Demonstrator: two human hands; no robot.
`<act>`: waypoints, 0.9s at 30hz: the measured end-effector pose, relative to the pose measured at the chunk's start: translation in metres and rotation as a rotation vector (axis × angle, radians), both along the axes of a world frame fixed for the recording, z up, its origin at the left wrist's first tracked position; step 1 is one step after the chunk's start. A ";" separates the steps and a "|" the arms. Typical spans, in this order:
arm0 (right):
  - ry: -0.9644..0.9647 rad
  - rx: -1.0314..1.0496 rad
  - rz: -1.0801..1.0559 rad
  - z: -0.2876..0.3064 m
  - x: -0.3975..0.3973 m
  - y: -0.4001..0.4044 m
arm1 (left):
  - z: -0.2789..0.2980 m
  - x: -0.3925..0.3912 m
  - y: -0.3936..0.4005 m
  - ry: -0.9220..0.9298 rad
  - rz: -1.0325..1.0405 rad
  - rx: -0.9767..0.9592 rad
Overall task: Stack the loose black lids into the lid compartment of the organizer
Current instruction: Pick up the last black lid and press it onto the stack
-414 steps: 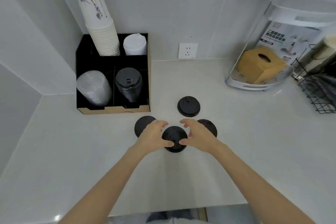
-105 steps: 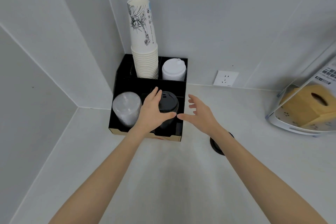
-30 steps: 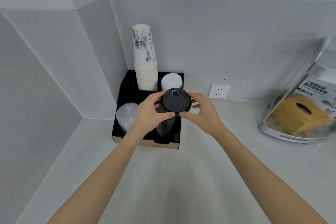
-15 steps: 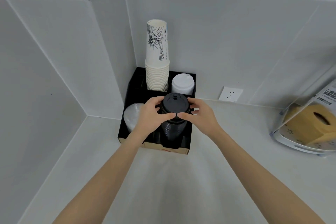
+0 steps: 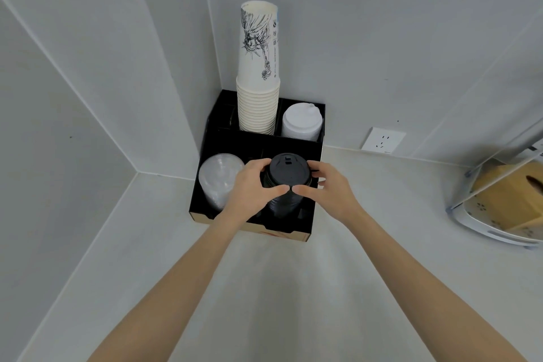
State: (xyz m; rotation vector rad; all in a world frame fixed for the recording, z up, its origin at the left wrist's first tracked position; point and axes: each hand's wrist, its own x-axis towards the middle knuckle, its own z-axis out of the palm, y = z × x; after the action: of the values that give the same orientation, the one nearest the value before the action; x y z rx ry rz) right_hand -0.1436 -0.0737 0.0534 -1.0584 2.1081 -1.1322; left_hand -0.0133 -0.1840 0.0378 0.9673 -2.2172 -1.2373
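Black lid [image 5: 286, 169] atop stack, both hands gripping, no legible writing

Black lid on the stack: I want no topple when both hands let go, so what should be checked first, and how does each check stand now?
1. Top black lid sits over the black lid stack: ok.
2. Lid fully seated and nested: cannot tell.
3. Stack is in the front right compartment of the organizer: ok.
4. Left hand and right hand grip the lid rim: ok.
5. Clear lid stack beside it is apart from the lid: ok.
6. Loose lids left on the counter: cannot tell, none in view.
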 end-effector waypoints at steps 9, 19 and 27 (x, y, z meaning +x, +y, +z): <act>-0.021 0.042 0.021 -0.011 0.000 -0.005 | -0.010 0.001 -0.001 -0.059 -0.009 0.005; -0.026 0.015 0.022 -0.015 0.003 -0.003 | -0.011 0.003 0.001 -0.029 0.001 -0.006; -0.064 0.029 0.045 -0.009 0.003 0.001 | -0.010 0.002 -0.001 -0.067 -0.010 0.019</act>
State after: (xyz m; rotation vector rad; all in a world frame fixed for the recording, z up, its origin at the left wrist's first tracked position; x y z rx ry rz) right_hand -0.1409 -0.0732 0.0440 -1.0368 2.0353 -1.0968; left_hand -0.0110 -0.1853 0.0280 1.0202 -2.2678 -1.2501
